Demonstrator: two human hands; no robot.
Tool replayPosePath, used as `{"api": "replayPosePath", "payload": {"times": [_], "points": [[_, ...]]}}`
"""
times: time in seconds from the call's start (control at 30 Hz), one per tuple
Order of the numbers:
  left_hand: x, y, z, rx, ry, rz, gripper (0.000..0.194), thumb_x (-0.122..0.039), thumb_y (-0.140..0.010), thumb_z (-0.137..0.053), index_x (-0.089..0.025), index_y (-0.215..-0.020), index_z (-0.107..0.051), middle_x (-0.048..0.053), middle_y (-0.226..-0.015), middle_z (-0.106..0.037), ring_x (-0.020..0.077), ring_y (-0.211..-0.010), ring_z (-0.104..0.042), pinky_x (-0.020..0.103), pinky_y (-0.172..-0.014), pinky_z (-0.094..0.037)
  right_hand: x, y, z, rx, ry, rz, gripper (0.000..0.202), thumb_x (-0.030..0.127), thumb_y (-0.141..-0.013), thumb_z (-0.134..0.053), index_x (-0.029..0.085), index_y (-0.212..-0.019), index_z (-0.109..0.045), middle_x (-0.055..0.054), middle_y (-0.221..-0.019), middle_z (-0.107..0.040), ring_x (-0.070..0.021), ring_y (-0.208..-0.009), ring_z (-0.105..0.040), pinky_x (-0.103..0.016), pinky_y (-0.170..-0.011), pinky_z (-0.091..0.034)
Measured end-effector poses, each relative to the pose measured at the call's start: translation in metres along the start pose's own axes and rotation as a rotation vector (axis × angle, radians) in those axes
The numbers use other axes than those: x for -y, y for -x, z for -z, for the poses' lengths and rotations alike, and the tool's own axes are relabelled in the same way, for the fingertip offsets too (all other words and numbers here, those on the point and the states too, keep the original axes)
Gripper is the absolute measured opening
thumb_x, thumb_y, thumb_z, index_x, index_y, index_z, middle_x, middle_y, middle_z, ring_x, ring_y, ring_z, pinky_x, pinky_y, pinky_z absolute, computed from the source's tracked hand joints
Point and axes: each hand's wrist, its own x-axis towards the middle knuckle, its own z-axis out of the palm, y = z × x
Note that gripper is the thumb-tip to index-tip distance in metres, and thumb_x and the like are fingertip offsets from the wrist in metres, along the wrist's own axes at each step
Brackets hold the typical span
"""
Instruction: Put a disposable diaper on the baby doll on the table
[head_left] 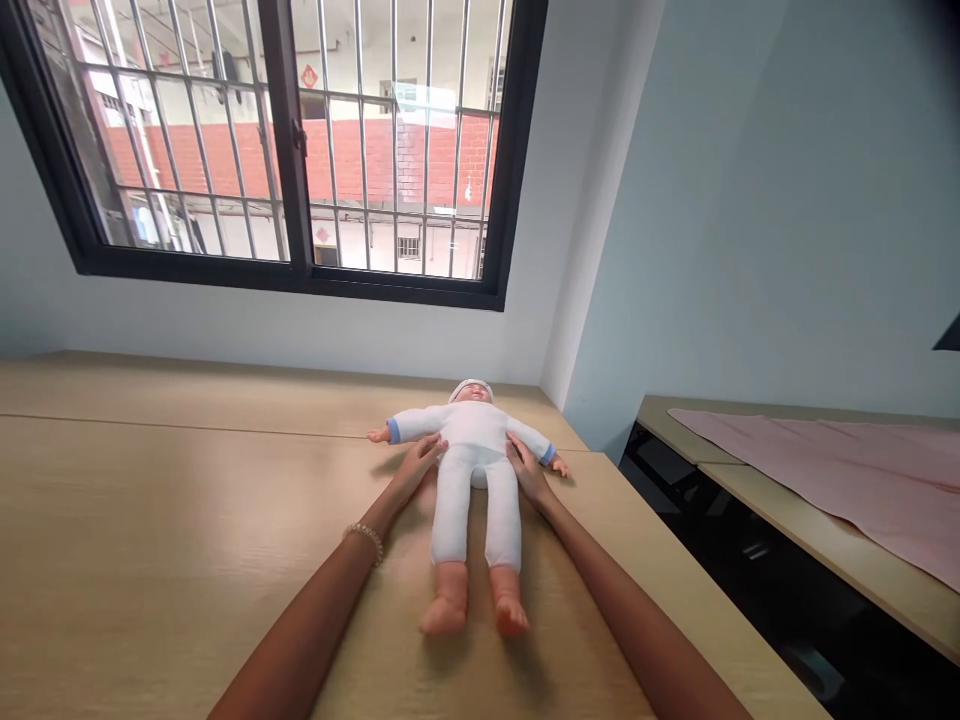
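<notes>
A baby doll [475, 430] in a white suit with blue cuffs and a white cap lies on its back on the wooden table [225, 560], its bare feet toward me and its arms spread. My left hand [421, 463] rests against the left side of the doll's waist, and a beaded bracelet circles that wrist. At the right side of the waist, my right hand [527, 470] touches the suit. Both hands hold the doll between them, with the fingertips on the white cloth.
Beyond the table are a wall and a barred window [300, 150] with a dark frame. To the right, past the table's edge, a second wood-topped surface [787, 505] with black sides carries a pink cloth [840, 460].
</notes>
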Motion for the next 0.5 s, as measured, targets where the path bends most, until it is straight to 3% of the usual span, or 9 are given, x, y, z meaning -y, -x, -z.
{"api": "replayPosePath", "payload": {"times": [0.27,0.37,0.5], "points": [[-0.007,0.019,0.003,0.062,0.121,0.088,0.043,-0.048,-0.079,-0.078,-0.019,-0.110,-0.067,0.015,-0.120,-0.063,0.0312,-0.119,-0.058,0.035,-0.094,-0.051,0.013,0.030,0.015,0.108,-0.090,-0.047,0.059,0.065,-0.076,-0.071,0.026,-0.120,-0.071,-0.011,-0.136,-0.063,-0.0318,-0.124,-0.060,-0.046,-0.102,-0.052],[-0.007,0.024,0.001,0.053,0.148,0.090,0.039,-0.046,-0.078,-0.079,-0.019,-0.102,-0.064,0.009,-0.109,-0.063,0.0237,-0.102,-0.061,0.032,-0.085,-0.050,0.018,0.040,0.014,0.142,-0.182,-0.079,0.063,0.062,-0.074,-0.074,0.023,-0.123,-0.068,-0.012,-0.139,-0.060,-0.0316,-0.123,-0.061,-0.045,-0.102,-0.053],[-0.003,0.027,-0.003,0.046,0.099,0.099,0.038,-0.049,-0.079,-0.075,-0.019,-0.095,-0.060,0.002,-0.089,-0.059,0.0163,-0.079,-0.056,0.027,-0.071,-0.046,0.017,0.044,0.011,0.150,-0.208,-0.127,0.065,0.063,-0.070,-0.076,0.019,-0.118,-0.066,-0.014,-0.117,-0.071,-0.0306,-0.104,-0.069,-0.042,-0.088,-0.057]]}}
